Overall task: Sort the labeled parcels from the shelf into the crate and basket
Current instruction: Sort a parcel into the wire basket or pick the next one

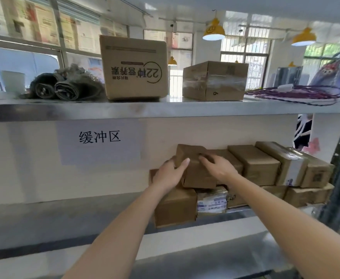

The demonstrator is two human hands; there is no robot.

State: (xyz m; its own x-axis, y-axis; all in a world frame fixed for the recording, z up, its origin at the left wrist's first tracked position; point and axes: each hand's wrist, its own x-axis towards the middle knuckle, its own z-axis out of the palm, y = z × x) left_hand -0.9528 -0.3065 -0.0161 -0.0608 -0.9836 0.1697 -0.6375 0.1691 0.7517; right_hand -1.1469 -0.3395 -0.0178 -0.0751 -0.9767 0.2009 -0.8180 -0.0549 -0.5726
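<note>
both hands, left hand (168, 175) and right hand (218, 168), fingers curled around a parcel (193, 168) wedged among stacked boxes (255, 164)

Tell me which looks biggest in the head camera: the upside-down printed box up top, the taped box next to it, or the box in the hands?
1. Printed box, largest.
2. Taped box, somewhat smaller.
3. Held box, gripped by the left hand and right hand, smallest, though it sits nearer the camera, so its true size is unsure.

Sign (99, 136) reads "缓冲区"; upturned carton (135, 67) shows "22种".
</note>
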